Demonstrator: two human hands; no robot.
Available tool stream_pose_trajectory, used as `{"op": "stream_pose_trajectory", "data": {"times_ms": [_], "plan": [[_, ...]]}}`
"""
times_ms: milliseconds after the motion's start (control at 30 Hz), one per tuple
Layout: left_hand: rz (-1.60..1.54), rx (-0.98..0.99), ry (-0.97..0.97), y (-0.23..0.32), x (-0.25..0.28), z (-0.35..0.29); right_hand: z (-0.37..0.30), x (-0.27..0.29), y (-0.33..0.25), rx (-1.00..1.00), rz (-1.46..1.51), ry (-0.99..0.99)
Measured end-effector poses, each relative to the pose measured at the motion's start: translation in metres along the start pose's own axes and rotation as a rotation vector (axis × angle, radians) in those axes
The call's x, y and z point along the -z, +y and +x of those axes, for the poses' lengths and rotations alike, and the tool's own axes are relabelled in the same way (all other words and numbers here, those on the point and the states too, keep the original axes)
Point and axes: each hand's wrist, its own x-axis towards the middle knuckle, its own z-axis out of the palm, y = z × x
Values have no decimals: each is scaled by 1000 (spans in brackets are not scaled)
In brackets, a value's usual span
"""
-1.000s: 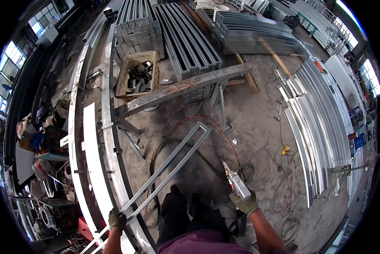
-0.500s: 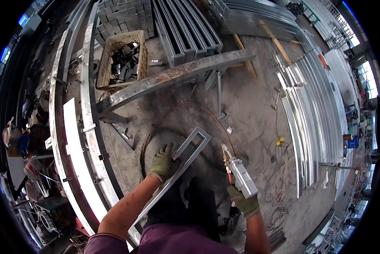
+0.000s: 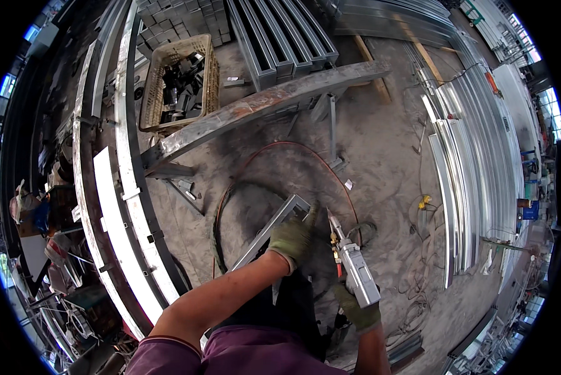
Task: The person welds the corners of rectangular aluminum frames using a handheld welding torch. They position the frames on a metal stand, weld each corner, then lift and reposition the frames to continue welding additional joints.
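My right hand point(image 3: 357, 309): gripping grey tool point(image 3: 359, 273). My left hand point(image 3: 291, 240): over metal frame point(image 3: 266, 234), grip unclear. Risk: frame could slip, should that hold be loose.

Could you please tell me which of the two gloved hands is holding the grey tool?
It is the right hand, gripping the grey tool at its end nearest the person; the left hand is instead at the metal frame.

Left hand point(image 3: 291, 240): gloved, forearm point(image 3: 221, 290) slanting inward | Right hand point(image 3: 360, 312): gloved, lower, curled in grip
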Motion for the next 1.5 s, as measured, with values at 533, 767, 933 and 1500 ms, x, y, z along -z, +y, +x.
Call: {"op": "stream_pose_trajectory", "data": {"times_ms": [533, 767, 933, 1500], "plan": [[172, -69, 239, -17, -78, 28, 47, -9, -44, 152, 11, -108], [160, -121, 235, -20, -78, 30, 60, -8, -53, -190, 184, -204], [95, -74, 172, -19, -79, 30, 66, -8, -59, -323, 203, -239], [-37, 1, 69, -16, -72, 30, 68, -20, -61, -288, 162, -215]]}}
